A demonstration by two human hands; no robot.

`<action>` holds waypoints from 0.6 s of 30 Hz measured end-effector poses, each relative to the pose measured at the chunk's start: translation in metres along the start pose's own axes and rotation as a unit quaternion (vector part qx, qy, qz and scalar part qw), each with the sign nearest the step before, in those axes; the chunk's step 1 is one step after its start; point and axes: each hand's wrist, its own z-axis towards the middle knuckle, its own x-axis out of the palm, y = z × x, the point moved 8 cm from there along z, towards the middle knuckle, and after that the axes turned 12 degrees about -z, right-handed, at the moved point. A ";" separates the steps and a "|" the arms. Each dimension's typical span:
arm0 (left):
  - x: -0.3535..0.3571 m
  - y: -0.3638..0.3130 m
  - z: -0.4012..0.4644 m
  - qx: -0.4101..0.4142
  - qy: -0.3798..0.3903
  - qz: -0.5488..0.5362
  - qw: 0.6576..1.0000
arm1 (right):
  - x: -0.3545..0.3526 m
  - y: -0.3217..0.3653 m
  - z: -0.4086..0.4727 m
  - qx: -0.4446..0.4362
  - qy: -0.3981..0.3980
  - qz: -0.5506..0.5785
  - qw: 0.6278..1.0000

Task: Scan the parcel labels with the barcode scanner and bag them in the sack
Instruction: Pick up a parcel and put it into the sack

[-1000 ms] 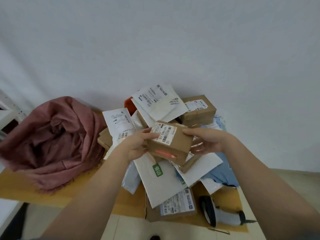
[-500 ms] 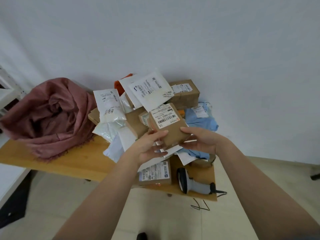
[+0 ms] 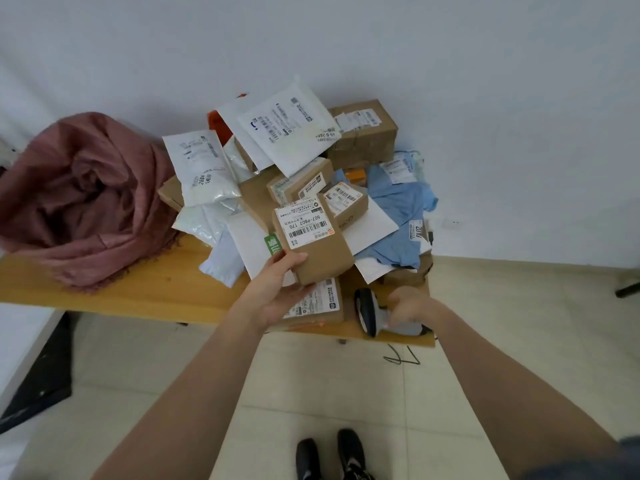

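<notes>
My left hand [image 3: 277,292] holds a small brown cardboard parcel [image 3: 320,256] from below, its white barcode label [image 3: 304,223] facing up. My right hand [image 3: 410,308] is blurred low at the right, with its fingers curled around the grey handle of the barcode scanner [image 3: 375,315], which lies on the wooden table [image 3: 138,285] near its front edge. The dusty-pink cloth sack [image 3: 79,195] sits crumpled at the table's left end. A heap of boxes and mailers [image 3: 287,140] fills the middle of the table behind the held parcel.
A flat labelled box [image 3: 318,303] lies under my left hand at the table's front edge. Light blue bags [image 3: 398,209] spread at the right end. A white wall stands behind. Tiled floor and my dark shoes [image 3: 329,455] are below. A dark cable [image 3: 401,356] loops under the table.
My right hand has let go of the parcel and dropped down to the scanner. My left hand alone now holds the parcel. The view has tilted further down.
</notes>
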 end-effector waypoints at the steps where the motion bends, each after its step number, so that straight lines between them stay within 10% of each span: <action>1: -0.004 0.001 0.000 -0.002 0.007 0.003 1.000 | 0.005 -0.001 0.004 0.002 -0.019 -0.010 1.000; 9: -0.029 -0.003 0.001 -0.005 0.040 0.045 0.998 | 0.034 -0.013 0.014 0.101 -0.139 -0.056 0.984; 18: -0.035 -0.021 -0.011 0.013 0.043 0.063 0.997 | 0.057 -0.010 0.002 0.012 -0.133 -0.082 0.988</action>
